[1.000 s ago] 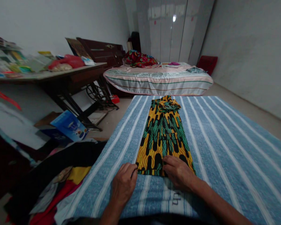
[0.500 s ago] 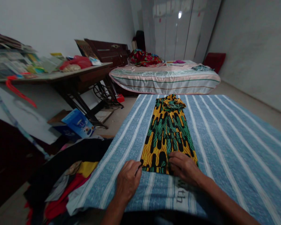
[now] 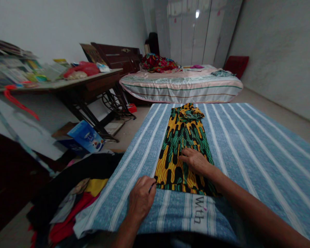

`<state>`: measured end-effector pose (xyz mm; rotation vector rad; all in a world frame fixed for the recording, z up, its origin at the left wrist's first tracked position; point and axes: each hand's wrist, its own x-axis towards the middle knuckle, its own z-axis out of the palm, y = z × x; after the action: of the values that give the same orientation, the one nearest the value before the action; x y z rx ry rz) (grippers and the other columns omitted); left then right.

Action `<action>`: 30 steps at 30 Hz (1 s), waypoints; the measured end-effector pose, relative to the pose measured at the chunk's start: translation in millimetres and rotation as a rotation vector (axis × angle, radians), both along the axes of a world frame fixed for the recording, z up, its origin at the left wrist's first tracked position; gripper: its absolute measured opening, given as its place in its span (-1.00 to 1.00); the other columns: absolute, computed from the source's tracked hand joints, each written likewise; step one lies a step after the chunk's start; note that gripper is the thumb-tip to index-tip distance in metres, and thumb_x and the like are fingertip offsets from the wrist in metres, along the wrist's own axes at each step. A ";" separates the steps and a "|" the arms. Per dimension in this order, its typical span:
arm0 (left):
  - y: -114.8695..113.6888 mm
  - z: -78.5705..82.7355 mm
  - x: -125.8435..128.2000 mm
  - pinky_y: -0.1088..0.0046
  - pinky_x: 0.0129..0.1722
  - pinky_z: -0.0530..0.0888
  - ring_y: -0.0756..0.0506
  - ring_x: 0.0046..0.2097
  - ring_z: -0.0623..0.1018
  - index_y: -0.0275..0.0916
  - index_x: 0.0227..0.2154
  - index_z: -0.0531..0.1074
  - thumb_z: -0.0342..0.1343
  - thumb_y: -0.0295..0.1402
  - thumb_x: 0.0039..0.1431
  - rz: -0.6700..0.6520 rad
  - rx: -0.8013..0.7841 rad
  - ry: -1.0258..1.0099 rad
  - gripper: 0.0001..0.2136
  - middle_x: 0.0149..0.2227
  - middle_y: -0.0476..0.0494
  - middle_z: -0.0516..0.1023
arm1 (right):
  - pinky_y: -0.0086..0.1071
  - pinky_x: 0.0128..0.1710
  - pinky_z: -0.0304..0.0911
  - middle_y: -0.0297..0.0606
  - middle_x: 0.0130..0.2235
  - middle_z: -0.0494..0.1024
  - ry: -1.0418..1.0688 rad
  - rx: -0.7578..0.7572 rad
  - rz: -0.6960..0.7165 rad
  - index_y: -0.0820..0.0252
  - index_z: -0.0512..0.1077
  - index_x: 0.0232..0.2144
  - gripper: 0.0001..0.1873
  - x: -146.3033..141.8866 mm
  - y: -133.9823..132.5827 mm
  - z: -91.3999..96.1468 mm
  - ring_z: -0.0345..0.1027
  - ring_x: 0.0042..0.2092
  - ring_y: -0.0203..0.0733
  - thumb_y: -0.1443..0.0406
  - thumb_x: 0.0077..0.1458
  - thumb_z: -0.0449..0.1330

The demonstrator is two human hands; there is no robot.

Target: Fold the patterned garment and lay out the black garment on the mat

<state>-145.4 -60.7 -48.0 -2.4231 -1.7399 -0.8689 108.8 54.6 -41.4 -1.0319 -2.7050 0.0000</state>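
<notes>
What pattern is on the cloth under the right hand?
The cloth mixes wavy yellow and green lines with black, drippy shapes; the head view shows it best.

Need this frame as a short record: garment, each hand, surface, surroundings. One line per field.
garment: black, yellow and green patterned cloth garment, laid mostly flat, bunched at its far end
left hand: left hand at the garment's near left corner; grip unclear
right hand: right hand palm down over the garment's middle, fingers extended
surface: blue fabric cover with white stripes
left side: heap of mixed-colour clothes
background: red floral fabric bundle on a pale striped bed
</notes>
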 end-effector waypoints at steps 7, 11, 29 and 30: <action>0.9 -1.7 -1.9 0.42 -0.29 0.47 -0.07 -0.29 0.51 -0.21 -0.35 0.44 -0.01 -0.45 0.16 -0.010 0.011 -0.021 -0.87 -0.38 -0.07 0.50 | -0.32 -0.09 0.16 -0.15 -0.18 0.41 -0.028 0.022 0.020 0.22 0.43 -0.29 -0.79 6.5 6.9 2.7 0.22 -0.10 -0.15 0.48 0.15 0.01; 0.9 -2.5 -3.5 0.44 -0.28 0.46 -0.05 -0.28 0.51 -0.21 -0.34 0.44 -0.01 -0.45 0.17 -0.029 -0.008 -0.037 -0.88 -0.37 -0.07 0.49 | -0.33 -0.11 0.17 -0.16 -0.17 0.42 -0.011 -0.001 0.003 0.22 0.43 -0.30 -0.78 11.6 2.3 -0.8 0.23 -0.10 -0.16 0.49 0.13 0.01; -1.7 -1.6 -2.7 0.43 -0.29 0.46 -0.06 -0.30 0.50 -0.23 -0.32 0.45 -0.01 -0.44 0.19 -0.027 0.002 -0.017 -0.87 -0.38 -0.07 0.48 | -0.26 -0.02 0.17 -0.15 -0.16 0.45 0.028 -0.083 0.119 0.18 0.44 -0.28 -0.80 11.5 -19.9 -5.4 0.22 0.00 -0.13 0.45 0.15 0.04; -1.7 -1.6 -2.7 0.43 -0.29 0.46 -0.05 -0.30 0.50 -0.23 -0.32 0.45 -0.01 -0.44 0.18 -0.029 0.002 -0.016 -0.87 -0.38 -0.07 0.48 | -0.27 -0.02 0.16 -0.16 -0.17 0.45 0.041 -0.091 0.122 0.18 0.44 -0.28 -0.80 12.3 -20.2 -5.5 0.23 -0.01 -0.14 0.46 0.14 0.04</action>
<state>-148.2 -62.5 -49.7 -2.4529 -1.7120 -0.8948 121.1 34.4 -46.9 -0.8787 -2.7483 0.1655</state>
